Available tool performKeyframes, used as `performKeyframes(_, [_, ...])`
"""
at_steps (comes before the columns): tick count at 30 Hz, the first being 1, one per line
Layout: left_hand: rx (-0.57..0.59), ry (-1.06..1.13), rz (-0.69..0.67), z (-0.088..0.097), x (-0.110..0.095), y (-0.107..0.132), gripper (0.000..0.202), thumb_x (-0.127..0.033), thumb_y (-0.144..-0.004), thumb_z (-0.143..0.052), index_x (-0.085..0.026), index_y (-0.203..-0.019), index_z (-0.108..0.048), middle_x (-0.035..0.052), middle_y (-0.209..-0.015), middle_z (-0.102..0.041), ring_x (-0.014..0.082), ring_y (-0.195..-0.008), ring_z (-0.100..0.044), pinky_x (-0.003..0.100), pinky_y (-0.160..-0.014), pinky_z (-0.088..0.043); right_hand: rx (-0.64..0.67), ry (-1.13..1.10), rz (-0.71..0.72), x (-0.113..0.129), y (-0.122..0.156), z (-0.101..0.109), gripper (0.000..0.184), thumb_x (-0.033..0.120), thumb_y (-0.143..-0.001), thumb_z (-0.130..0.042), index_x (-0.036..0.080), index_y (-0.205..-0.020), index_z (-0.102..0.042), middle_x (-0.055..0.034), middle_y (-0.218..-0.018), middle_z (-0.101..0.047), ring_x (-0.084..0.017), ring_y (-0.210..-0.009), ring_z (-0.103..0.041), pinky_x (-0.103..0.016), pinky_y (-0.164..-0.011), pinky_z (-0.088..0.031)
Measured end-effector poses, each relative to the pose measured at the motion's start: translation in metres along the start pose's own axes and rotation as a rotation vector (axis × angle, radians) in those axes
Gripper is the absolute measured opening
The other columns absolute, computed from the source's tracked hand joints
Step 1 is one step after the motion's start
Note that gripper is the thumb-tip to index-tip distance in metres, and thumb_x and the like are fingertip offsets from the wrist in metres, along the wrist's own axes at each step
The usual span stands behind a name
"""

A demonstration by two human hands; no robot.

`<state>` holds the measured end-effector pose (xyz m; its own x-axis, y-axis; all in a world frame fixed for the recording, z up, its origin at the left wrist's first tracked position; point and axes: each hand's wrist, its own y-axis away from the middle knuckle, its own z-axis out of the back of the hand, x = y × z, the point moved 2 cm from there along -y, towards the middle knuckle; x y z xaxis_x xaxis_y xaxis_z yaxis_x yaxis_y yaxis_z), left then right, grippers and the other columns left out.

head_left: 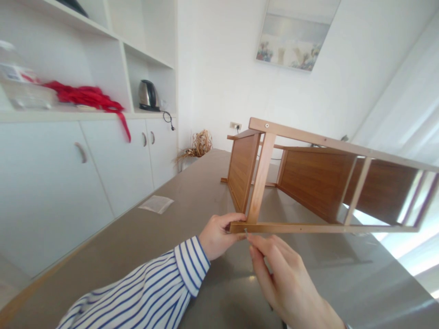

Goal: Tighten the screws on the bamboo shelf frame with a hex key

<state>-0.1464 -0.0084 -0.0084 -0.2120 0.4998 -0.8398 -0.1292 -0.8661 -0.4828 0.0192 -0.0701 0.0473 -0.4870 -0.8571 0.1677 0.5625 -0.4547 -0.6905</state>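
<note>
Two grips — left fingers (236, 216) clamped on frame (262, 183), bent right fingers (259, 243) pinching metal piece (245, 231)

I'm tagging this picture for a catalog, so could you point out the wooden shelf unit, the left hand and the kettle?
Wooden shelf unit (313, 180): head view, on a brown panel.
Left hand (215, 237): head view, on the back of the hand.
Kettle (145, 95): head view, on its silver body.
</note>
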Motion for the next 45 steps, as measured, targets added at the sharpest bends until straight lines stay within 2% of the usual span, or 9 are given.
performKeyframes(7, [0.026,0.059,0.028,-0.002,0.000,0.000,0.031,-0.032,-0.067,-0.074,-0.015,-0.091,-0.066,0.0018,-0.078,-0.073,0.0138,-0.067,-0.067,0.022,-0.069,-0.055,-0.085,-0.125,-0.237,-0.005,0.004,-0.004,0.006,0.023,-0.091,-0.053,0.022,-0.085,-0.053,0.0029,-0.069,-0.063,-0.010,-0.060,-0.060,-0.019,-0.056,-0.045])
performKeyframes(15, [0.018,0.089,0.029,-0.002,0.002,0.000,0.030,-0.032,-0.067,-0.075,-0.014,-0.090,-0.066,0.0016,-0.078,-0.072,0.0138,-0.068,-0.068,0.022,-0.070,-0.055,-0.091,0.220,-0.060,-0.001,0.004,-0.001,0.021,0.021,-0.092,-0.049,0.019,-0.071,-0.051,-0.0006,-0.060,-0.054,-0.014,-0.056,-0.051,-0.025,-0.054,-0.037])
performKeyframes(20, [0.017,0.099,0.039,-0.002,0.002,0.000,0.031,-0.031,-0.066,-0.075,-0.013,-0.089,-0.066,0.0022,-0.078,-0.072,0.0140,-0.069,-0.068,0.022,-0.070,-0.055,-0.050,0.334,0.016,0.003,0.002,0.004,0.010,0.019,-0.091,-0.051,0.017,-0.083,-0.057,-0.0059,-0.076,-0.059,-0.018,-0.071,-0.055,-0.030,-0.065,-0.041])
performKeyframes(25, [0.014,0.113,0.037,-0.004,0.005,0.000,0.033,-0.031,-0.065,-0.075,-0.013,-0.091,-0.066,0.0027,-0.081,-0.073,0.0147,-0.070,-0.068,0.024,-0.072,-0.055,0.005,0.384,0.130,0.005,0.005,0.002,0.012,0.013,-0.089,-0.049,0.016,-0.094,-0.059,-0.0027,-0.067,-0.055,-0.016,-0.061,-0.049,-0.029,-0.058,-0.038])
performKeyframes(28, [0.018,0.087,0.023,-0.003,0.004,0.000,0.034,-0.035,-0.066,-0.074,-0.013,-0.091,-0.066,0.0031,-0.078,-0.072,0.0147,-0.068,-0.067,0.023,-0.068,-0.055,-0.072,0.311,0.054,0.009,0.003,-0.003,0.013,0.013,-0.090,-0.046,0.016,-0.093,-0.058,-0.0012,-0.063,-0.054,-0.015,-0.056,-0.050,-0.027,-0.054,-0.038])
performKeyframes(32, [0.011,0.020,-0.024,-0.002,0.004,0.000,0.036,-0.039,-0.070,-0.070,-0.012,-0.093,-0.066,0.0043,-0.076,-0.071,0.0142,-0.065,-0.066,0.022,-0.063,-0.054,-0.168,-0.018,-0.259,0.010,-0.001,-0.010,0.011,0.018,-0.091,-0.047,0.018,-0.093,-0.057,0.0003,-0.065,-0.060,-0.012,-0.055,-0.057,-0.021,-0.050,-0.043])
performKeyframes(36, [-0.002,0.003,-0.038,-0.002,0.006,0.001,0.036,-0.039,-0.071,-0.069,-0.012,-0.095,-0.066,0.0041,-0.077,-0.071,0.0135,-0.064,-0.065,0.022,-0.063,-0.053,-0.069,-0.260,-0.441,0.004,-0.001,-0.011,0.013,0.022,-0.090,-0.049,0.020,-0.095,-0.062,0.0019,-0.067,-0.065,-0.010,-0.057,-0.062,-0.018,-0.052,-0.047])
performKeyframes(40, [0.007,0.016,-0.022,-0.003,0.007,0.001,0.032,-0.035,-0.069,-0.072,-0.014,-0.093,-0.066,0.0021,-0.077,-0.071,0.0130,-0.066,-0.066,0.021,-0.066,-0.054,0.054,-0.317,-0.338,-0.001,0.002,-0.005,0.017,0.020,-0.088,-0.054,0.021,-0.101,-0.065,-0.0019,-0.088,-0.070,-0.013,-0.078,-0.066,-0.021,-0.071,-0.052])
performKeyframes(45, [0.037,0.071,0.006,-0.004,0.007,0.001,0.027,-0.032,-0.071,-0.071,-0.014,-0.091,-0.066,0.0023,-0.078,-0.072,0.0140,-0.069,-0.068,0.022,-0.067,-0.055,0.248,-0.341,-0.193,-0.003,0.001,0.008,0.034,0.015,-0.090,-0.050,0.023,-0.123,-0.055,-0.0033,-0.102,-0.067,-0.013,-0.090,-0.065,-0.023,-0.080,-0.053])
